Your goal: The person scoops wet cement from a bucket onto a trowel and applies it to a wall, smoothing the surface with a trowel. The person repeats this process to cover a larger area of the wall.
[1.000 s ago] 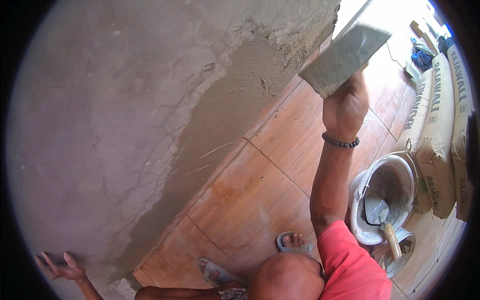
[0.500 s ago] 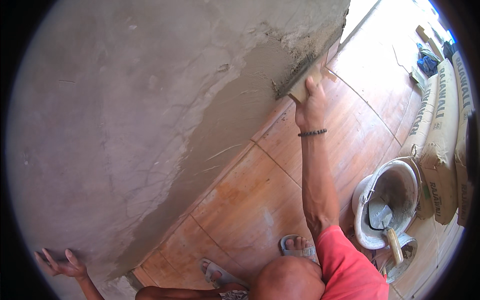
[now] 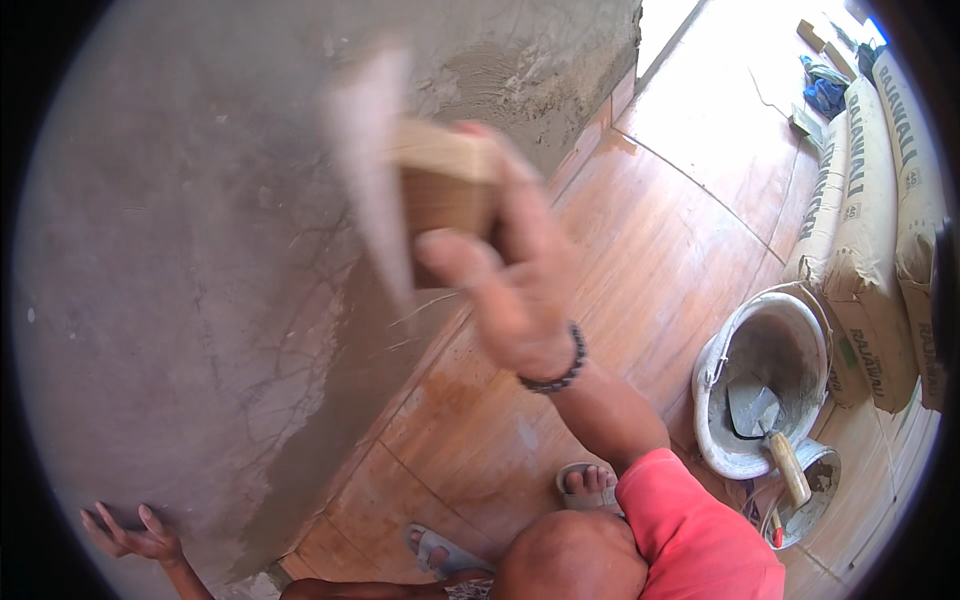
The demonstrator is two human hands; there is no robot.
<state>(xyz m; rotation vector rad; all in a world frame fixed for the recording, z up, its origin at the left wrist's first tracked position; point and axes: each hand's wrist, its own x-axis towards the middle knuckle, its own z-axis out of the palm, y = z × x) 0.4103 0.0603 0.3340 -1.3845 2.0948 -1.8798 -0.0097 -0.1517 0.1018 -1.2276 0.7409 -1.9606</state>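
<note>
My right hand (image 3: 510, 280) is closed on a plastering trowel (image 3: 440, 175) with a wooden block handle and a pale, flat blade, blurred by motion, held in front of the grey wall (image 3: 170, 260). My left hand (image 3: 135, 535) rests at the wall's lower left, fingers spread, holding nothing. A darker band of wet mortar (image 3: 315, 450) runs along the wall's foot, roughest near the upper corner, partly hidden behind the trowel and hand.
Wood-look floor tiles (image 3: 680, 210) adjoin the wall. A white bucket (image 3: 715, 390) holding a brick trowel (image 3: 750, 405) stands on the right, beside a smaller container (image 3: 815, 500). Paper sacks (image 3: 860, 270) line the far right, with blue plastic (image 3: 825, 97) and wood pieces (image 3: 815, 38) beyond.
My right hand and trowel have left the wall's upper corner, moving left and nearer the camera, with the wooden handle now showing. My left hand stays on the wall.
</note>
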